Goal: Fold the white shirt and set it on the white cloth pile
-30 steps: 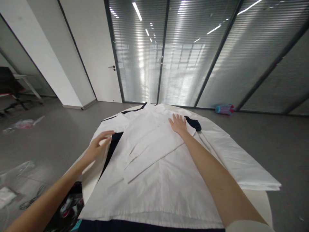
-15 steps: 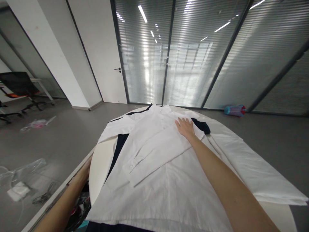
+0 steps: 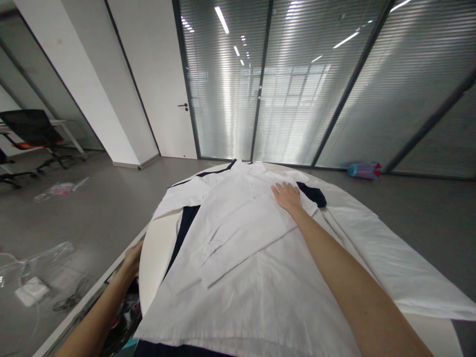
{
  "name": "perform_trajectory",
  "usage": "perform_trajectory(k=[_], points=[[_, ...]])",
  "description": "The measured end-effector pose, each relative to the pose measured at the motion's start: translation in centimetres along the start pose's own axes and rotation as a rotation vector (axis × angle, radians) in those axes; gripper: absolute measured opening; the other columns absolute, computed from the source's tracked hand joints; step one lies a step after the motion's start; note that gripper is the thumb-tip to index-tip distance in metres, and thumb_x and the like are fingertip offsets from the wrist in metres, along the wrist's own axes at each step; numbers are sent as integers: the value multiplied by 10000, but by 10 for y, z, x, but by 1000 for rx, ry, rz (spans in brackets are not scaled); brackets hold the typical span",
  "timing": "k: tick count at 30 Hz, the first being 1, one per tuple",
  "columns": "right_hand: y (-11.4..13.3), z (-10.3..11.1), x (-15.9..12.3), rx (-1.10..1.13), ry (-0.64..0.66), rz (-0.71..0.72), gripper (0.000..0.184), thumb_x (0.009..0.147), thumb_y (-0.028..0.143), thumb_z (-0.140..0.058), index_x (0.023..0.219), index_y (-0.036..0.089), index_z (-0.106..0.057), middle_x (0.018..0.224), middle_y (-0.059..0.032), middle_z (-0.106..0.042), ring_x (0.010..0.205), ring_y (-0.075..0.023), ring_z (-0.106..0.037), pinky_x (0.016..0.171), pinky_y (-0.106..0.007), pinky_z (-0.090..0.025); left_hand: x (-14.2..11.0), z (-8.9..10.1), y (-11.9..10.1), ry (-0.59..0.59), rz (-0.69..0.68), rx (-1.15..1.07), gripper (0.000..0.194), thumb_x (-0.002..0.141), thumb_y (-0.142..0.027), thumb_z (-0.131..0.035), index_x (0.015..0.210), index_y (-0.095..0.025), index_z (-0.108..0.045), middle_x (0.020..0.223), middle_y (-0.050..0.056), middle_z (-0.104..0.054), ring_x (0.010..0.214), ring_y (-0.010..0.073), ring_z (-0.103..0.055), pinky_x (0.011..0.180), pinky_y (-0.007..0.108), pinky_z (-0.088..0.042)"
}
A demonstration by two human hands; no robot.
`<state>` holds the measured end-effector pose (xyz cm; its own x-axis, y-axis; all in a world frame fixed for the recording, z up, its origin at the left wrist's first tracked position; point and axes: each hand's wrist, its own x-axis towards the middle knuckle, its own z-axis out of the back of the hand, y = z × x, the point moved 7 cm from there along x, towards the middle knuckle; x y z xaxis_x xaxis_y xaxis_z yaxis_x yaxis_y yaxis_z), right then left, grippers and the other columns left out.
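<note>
Item: one white button-front shirt [image 3: 238, 282] with navy trim, spread flat on a round white tabletop [image 3: 158, 253]; long axis runs away from the person, collar end beyond both grips, hem end nearest the body and partly cut off by the lower frame edge; right grip [image 3: 286, 196], open and flat, fingers spread, palm down on the upper shirt front, no fold of cloth pinched; this is the nearer hand, in direct contact; left grip [image 3: 132, 259], well to the left of the right grip, sits low at the tabletop rim, just beside the shirt's left edge and apart from the cloth; its fingers are partly hidden, so open or closed cannot be told; a shirt sleeve [image 3: 241, 238] lies folded across the front, just below and left of the right grip, its buttoned cuff [image 3: 204, 256] pointing toward the left grip; a navy side panel [image 3: 182, 238] lies between the two grips; a long white cloth fold [image 3: 394, 272] extends to the right of the right grip, its link to the shirt unclear; below the left grip, a dark patterned item [image 3: 126, 317] sits beyond the rim.
</note>
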<state>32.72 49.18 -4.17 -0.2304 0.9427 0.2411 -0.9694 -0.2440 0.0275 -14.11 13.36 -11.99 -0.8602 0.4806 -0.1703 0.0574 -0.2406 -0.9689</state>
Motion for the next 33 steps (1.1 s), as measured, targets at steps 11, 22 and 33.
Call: perform_trajectory(k=[11, 22, 33], points=[[5, 16, -8, 129, -144, 1, 476, 1007, 385, -381, 1295, 127, -658, 1582, -184, -360, 1484, -334, -231, 1204, -507, -155, 37, 3, -171, -509, -559, -35, 158, 867, -124, -524, 963, -70, -637, 773, -41, -489, 773, 116, -490, 717, 266, -425], [26, 28, -20, 1397, 443, -168, 936, 902, 781, 28, 1386, 166, -484, 1024, -177, -740, 907, -293, -725, 752, -434, -586, -196, -265, -184, 876, -1789, 673, 242, 989, -304, -566, 1189, -195, -649, 1047, 82, -678, 964, 208, -627, 894, 360, -462], [1, 67, -20, 1179, 417, -146, 334, 845, 219, -668, 1178, 229, -697, 932, -37, -752, 823, -191, -696, 812, -327, -584, -214, -227, -125, 1231, -1611, 646, 271, 1020, -334, -495, 1111, -194, -709, 1009, 90, -685, 953, 194, -637, 880, 303, -485]])
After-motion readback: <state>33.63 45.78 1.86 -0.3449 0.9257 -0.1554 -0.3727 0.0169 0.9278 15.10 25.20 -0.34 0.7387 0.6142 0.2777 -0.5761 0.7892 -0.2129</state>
